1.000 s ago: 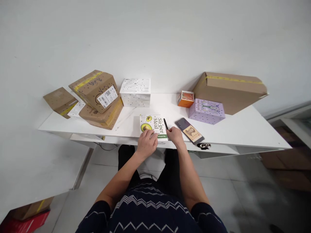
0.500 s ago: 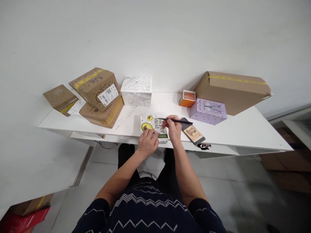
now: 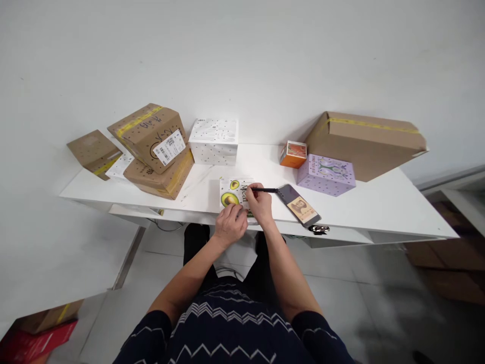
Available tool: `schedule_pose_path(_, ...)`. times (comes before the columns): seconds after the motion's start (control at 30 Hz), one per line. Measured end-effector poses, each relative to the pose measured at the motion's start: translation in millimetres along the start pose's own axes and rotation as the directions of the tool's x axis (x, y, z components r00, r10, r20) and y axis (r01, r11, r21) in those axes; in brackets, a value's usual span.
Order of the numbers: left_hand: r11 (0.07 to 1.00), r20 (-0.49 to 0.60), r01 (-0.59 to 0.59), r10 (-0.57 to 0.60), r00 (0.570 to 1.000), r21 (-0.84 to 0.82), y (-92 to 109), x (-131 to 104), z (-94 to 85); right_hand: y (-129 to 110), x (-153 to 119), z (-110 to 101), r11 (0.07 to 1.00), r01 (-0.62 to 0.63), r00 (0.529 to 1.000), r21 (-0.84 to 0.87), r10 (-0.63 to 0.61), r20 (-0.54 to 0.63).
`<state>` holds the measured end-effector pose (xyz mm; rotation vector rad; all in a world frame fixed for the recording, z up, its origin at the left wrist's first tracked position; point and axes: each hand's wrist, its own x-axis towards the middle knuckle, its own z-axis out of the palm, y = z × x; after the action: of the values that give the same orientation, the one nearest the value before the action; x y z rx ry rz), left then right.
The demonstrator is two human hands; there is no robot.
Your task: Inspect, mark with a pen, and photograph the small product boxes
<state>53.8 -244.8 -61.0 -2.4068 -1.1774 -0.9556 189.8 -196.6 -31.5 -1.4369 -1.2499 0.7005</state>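
A white box with avocado pictures (image 3: pixel 229 198) lies at the front edge of the white table, below the middle of the view. My left hand (image 3: pixel 230 224) rests on the box's near edge; its fingers are bent, and a small grey thing shows between them, too small to name. Over the right part of the box, my right hand (image 3: pixel 260 205) is closed around a black pen (image 3: pixel 268 190), whose rear end points right. The pen's tip is hidden by the fingers. Just right of this hand lies a phone (image 3: pixel 299 205) showing a picture.
Cardboard boxes (image 3: pixel 151 139) are stacked at the left, beside a white dotted box (image 3: pixel 214 142). At the right stand an orange box (image 3: pixel 293 154), a purple box (image 3: pixel 326 175) and a large cardboard box (image 3: pixel 367 149). A dark clip-like object (image 3: pixel 319 229) sits at the front edge.
My right hand has moved left with the pen, further over the box, and covers more of its lettering. The pen's rear end no longer overlaps most of the phone. My left hand stays in place.
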Motion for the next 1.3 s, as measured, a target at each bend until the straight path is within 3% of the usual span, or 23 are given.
schedule_pose_path(0.2, 0.999, 0.057, 0.040, -0.038, 0.998, -0.030, -1, 2, 0.7, 2, 5, -1, 0.998, -0.064, 0.997, 0.011, 0.063, 0.038)
schedule_pose_path(0.43, 0.999, 0.031, 0.031, -0.030, 0.999, -0.021, -1, 4, 0.2, -1, 6, 0, 0.998, -0.030, 0.997, -0.047, 0.033, 0.065)
schedule_pose_path(0.83, 0.999, 0.085, 0.047, -0.045, 0.995, -0.020, -1, 2, 1.6, -2, 6, 0, 0.999, -0.034, 0.997, -0.040, 0.037, 0.074)
schedule_pose_path(0.97, 0.999, 0.085, 0.044, -0.042, 0.995, -0.019, -1, 3, -0.1, 3, 5, 0, 0.994, -0.085, 0.995, 0.064, 0.088, -0.048)
schedule_pose_path(1.13, 0.999, 0.060, 0.035, -0.034, 0.998, -0.017, -1, 4, -1.2, 14, 10, -21, 0.945, -0.097, 0.940, 0.313, 0.190, -0.283)
schedule_pose_path(1.2, 0.999, 0.064, 0.036, -0.035, 0.997, -0.018, -1, 4, -0.7, 23, 13, -36, 0.966, -0.151, 0.939, 0.209, 0.206, -0.276)
schedule_pose_path(1.3, 0.999, 0.058, 0.043, -0.042, 0.997, -0.021, -1, 3, 0.2, 38, 17, -52, 0.950, -0.249, 0.967, -0.190, 0.234, -0.098)
